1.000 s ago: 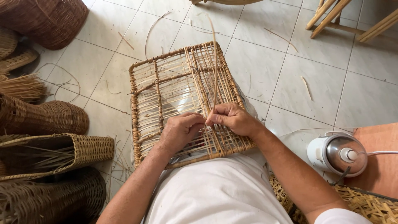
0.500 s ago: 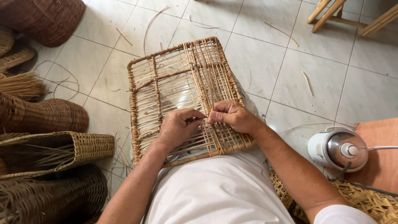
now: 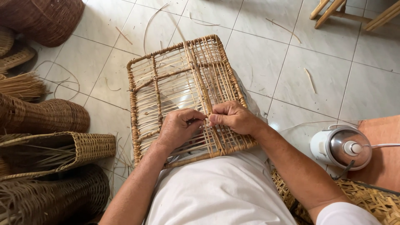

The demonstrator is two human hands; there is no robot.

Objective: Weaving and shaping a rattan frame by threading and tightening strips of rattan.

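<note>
A rectangular rattan frame (image 3: 166, 75) with partly woven strips rests on my lap and tilts away toward the tiled floor. My left hand (image 3: 178, 127) lies on the near middle of the weave, its fingers curled and pinching a thin rattan strip (image 3: 207, 118). My right hand (image 3: 233, 117) meets it fingertip to fingertip and pinches the same strip against the woven part. The right half of the frame is more densely woven than the left.
Brown wicker baskets (image 3: 46, 116) are stacked along the left, with another (image 3: 46, 18) at the top left. A small white appliance (image 3: 341, 146) with a cord sits at the right beside an orange mat (image 3: 383, 137). Wooden legs (image 3: 333, 10) stand top right. Loose strips litter the floor.
The frame has slid slightly down and toward me in view. Both hands have stayed together on the weave, shifting a little along the strip.
</note>
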